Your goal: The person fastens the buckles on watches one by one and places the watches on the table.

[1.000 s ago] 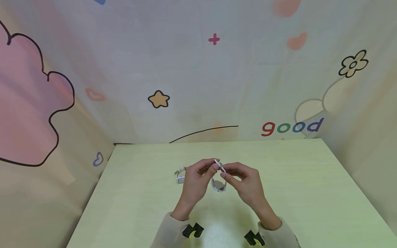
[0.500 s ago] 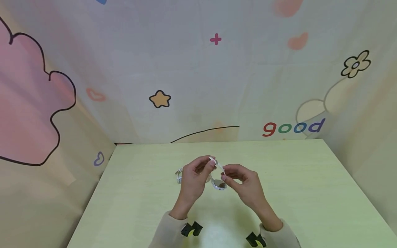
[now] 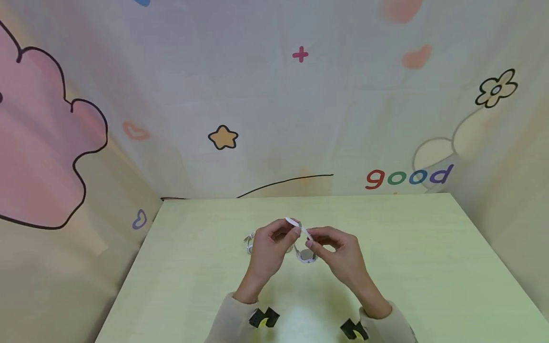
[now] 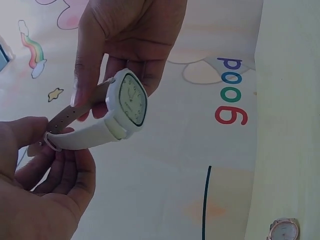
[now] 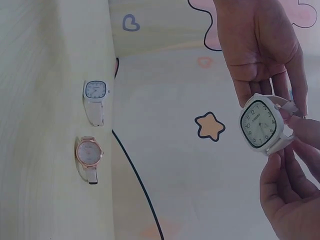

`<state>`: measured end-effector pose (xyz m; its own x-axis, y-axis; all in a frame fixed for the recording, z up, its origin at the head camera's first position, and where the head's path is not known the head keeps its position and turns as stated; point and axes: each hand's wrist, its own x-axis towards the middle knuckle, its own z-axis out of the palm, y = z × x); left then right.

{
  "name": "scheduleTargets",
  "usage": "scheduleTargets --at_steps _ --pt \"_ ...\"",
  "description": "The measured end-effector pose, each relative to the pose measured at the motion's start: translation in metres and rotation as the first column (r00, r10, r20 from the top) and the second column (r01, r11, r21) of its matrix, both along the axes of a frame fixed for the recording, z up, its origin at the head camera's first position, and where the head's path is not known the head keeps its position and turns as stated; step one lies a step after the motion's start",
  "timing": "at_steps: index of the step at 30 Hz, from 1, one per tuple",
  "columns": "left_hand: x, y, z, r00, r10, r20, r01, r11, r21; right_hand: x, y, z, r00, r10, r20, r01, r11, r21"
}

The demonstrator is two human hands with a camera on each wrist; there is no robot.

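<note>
Both hands hold a white wristwatch (image 3: 306,256) above the table, its squarish dial hanging below the fingers in the head view. My left hand (image 3: 271,243) pinches the strap where one end passes the keeper loop. The strap's white tip (image 3: 292,222) sticks out past the left thumb. With thumb and fingers, my right hand (image 3: 339,248) pinches the other part of the strap. The dial (image 4: 133,99) and the strap's tan, holed inner side show in the left wrist view. From the right wrist, the dial (image 5: 258,124) is seen nearly face-on, and fingers cover much of the strap.
On the table (image 3: 411,267) lie a white square-faced watch (image 5: 96,90) and a rose-gold round watch (image 5: 89,151), side by side beyond the left hand. In the head view the left hand partly hides them. A printed cloth (image 3: 266,95) stands behind the table.
The left fingers have shifted slightly left, away from the right ones. More of the white strap now shows between the hands and beyond the left thumb. The right hand has barely moved.
</note>
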<state>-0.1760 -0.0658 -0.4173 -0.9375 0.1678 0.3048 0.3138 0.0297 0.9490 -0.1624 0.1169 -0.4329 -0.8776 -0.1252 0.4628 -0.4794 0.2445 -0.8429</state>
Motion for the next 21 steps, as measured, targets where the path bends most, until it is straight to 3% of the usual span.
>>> scheduleTargets --at_steps 7,16,21 --pt "-0.0025 0.0005 0.0024 0.999 0.028 -0.021 -0.027 0.999 0.017 -0.0027 0.0012 -0.0022 0.998 0.041 0.044 -0.043 0.998 0.055" --pt "-0.0018 0.0015 -0.0032 0.999 -0.03 0.035 0.031 0.999 -0.022 -0.0024 0.004 0.0027 1.0 0.01 0.017 -0.011 0.998 0.061" --pt "-0.0026 0.0026 -0.0022 0.999 -0.03 0.017 0.03 0.999 -0.041 -0.0031 0.0023 0.0038 1.0 0.002 0.012 -0.003 0.999 0.046"
